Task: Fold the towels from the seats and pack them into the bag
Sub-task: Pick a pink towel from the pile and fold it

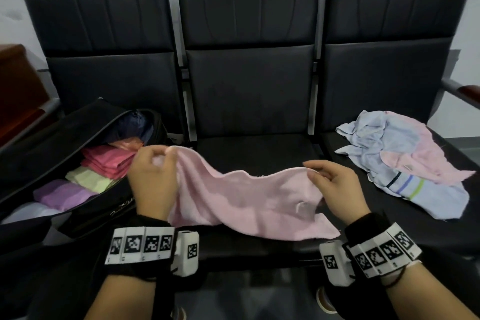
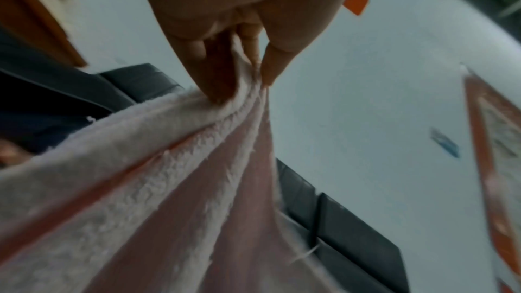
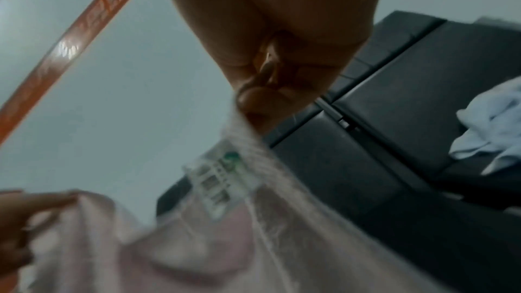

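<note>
I'm looking at a row of three black padded seats [image 1: 249,101]; the middle cushion lies bare toward twelve o'clock, good room there. At nine o'clock sits the open black fabric bag [image 1: 85,205], folded pink, green and purple towels stacked inside. At three o'clock, on the right seat, a crumpled heap of pale blue and pink towels [image 1: 405,163] spreads to the cushion's front edge. Dead centre, the light pink terry towel [image 1: 241,202] sags over the middle seat's front lip. My left hand [image 1: 153,179] pinches its upper corner; my right hand [image 1: 335,189] pinches the top edge near a white care label [image 3: 222,184].
</note>
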The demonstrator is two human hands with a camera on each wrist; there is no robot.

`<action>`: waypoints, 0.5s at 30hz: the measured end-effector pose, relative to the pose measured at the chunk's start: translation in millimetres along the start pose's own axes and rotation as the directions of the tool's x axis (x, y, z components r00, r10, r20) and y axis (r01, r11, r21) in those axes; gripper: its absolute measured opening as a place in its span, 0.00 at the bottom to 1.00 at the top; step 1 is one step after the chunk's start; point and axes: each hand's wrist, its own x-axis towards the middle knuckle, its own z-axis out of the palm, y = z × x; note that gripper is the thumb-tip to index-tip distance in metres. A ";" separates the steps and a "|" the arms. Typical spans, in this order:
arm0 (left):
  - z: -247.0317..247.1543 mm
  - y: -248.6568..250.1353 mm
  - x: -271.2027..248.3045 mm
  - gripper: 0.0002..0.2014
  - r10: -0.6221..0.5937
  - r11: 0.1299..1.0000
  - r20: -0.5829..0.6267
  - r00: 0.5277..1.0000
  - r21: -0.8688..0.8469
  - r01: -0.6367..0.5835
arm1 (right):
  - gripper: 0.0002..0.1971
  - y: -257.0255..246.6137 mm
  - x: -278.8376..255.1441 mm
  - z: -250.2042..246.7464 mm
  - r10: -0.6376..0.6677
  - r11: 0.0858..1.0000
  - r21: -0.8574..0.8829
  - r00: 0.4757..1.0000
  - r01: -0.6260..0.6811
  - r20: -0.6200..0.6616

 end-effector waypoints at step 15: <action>26.9 -9.1 -50.8 0.17 0.069 0.997 0.547 0.834 -0.009 -0.076 | 0.20 -29.3 -18.6 49.5 -0.059 0.982 0.186 0.880 -0.034 0.471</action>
